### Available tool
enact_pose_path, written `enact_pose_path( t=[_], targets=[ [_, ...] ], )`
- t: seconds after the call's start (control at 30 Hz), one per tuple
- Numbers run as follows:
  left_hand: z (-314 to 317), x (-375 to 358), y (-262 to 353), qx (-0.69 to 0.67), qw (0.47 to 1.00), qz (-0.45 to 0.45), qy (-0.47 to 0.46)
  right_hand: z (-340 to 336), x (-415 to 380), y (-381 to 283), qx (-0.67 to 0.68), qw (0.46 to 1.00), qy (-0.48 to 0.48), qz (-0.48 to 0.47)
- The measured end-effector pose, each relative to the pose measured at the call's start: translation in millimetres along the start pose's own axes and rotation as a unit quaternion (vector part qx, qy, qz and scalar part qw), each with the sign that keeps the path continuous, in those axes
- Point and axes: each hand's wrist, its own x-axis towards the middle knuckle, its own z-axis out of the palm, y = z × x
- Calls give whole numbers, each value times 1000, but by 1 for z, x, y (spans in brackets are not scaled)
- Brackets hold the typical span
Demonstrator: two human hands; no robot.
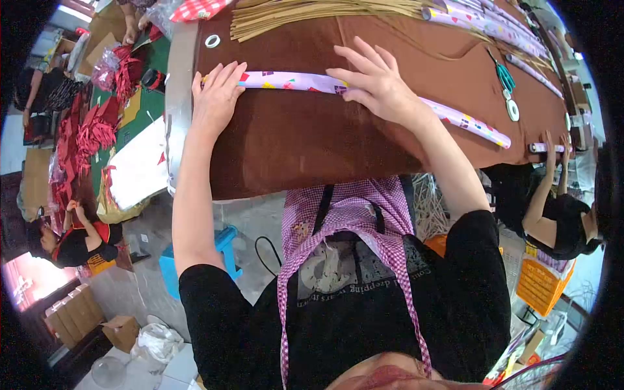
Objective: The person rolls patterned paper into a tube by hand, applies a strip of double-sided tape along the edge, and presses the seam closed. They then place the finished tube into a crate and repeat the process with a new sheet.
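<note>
A long, thin roll of lilac patterned paper (292, 80) lies across the brown-covered table in front of me. My left hand (220, 91) is closed over its left end, fingers on top and thumb along the near side. Farther right, my right hand (383, 88) is spread over the same roll, its fingers apart and the thumb close to the paper. The roll's right part (468, 123) shows beyond my wrist, slanting toward the near edge. Whether the right palm touches the paper is hidden.
Brown flat strips (318, 16) lie along the far side, beside more patterned rolls (487, 23). Green-handled scissors (504, 75) and tape rolls (513, 109) are at right, another tape ring (212, 41) at upper left. Co-workers sit at both sides; one person's hands (552, 148) touch another roll.
</note>
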Motion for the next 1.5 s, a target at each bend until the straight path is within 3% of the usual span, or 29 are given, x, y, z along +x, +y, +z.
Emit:
enact_pose_path(
  t=[0.1, 0.27, 0.43, 0.5, 0.57, 0.67, 0.9, 0.97, 1.03, 1.1, 1.17, 1.33, 1.5],
  targets=[
    [-2, 1, 2, 13, 1000, -5, -10, 12, 18, -8, 28, 999, 18, 10],
    [-4, -1, 1, 8, 1000, -2, -27, 41, 22, -19, -48, 998, 26, -25],
    [-2, -1, 3, 14, 1000, -12, -7, 21, 7, -10, -16, 997, 57, -52],
    [-11, -3, 6, 19, 1000, -5, 3, 5, -8, -7, -19, 997, 75, -23],
    [-20, -10, 9, 27, 1000, 2, 9, -12, -27, -5, 40, 996, 20, 80],
    [-41, -32, 26, 45, 998, 36, 37, -21, -48, 3, 19, 995, -56, 79],
    [-76, -79, 77, -13, 1000, 15, -10, -24, -62, 11, 32, 995, -62, 72],
    [-69, -90, 82, -34, 999, 14, 17, -24, -62, 1, 32, 992, -76, 91],
    [-66, -96, 87, -42, 999, 9, 22, -16, -59, -7, 65, 987, 30, 142],
    [-64, -99, 92, -50, 998, -21, 39, 3, -50, -17, 84, 980, 42, 175],
    [-59, -101, 93, -56, 997, -25, 45, 18, -36, -35, 78, 963, 124, 225],
    [-52, -104, 93, -67, 995, -43, 56, 32, -17, -63, 87, 957, 80, 265],
    [-55, -103, 95, -88, 993, -64, 52, 32, -23, -56, 94, 969, 59, 219]
  ],
)
